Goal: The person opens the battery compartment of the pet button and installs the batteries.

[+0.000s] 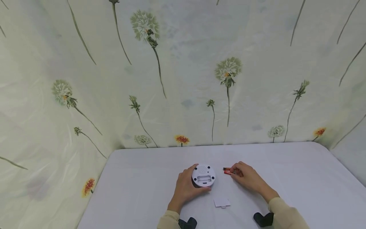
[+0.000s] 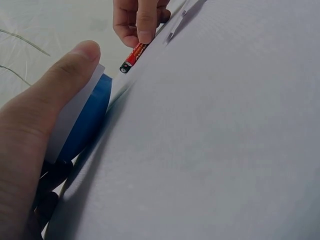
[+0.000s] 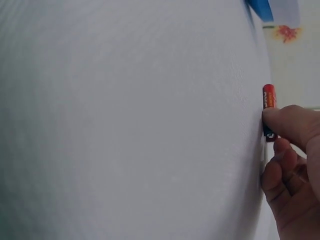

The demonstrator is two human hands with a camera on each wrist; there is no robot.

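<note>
Curling wide round the disc (image 1: 202,169) with left grip (image 1: 187,184), pinching a red battery (image 1: 227,172) with right grip (image 1: 249,178)! Nearest, finding the cover (image 1: 221,202) lying loose on the surface (image 1: 137,190), already off. Just beyond, showing the disc's bay (image 1: 204,178) face up and looking bare. Past that, at right, spotting a second battery (image 1: 227,169) just beside the pinched one. Opened, then, but apparently not loaded; seemingly left to do: seating both batteries, then refitting the cover.

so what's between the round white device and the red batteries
Just a bare stretch of white table; the head view shows nothing between the device and the batteries.
</note>
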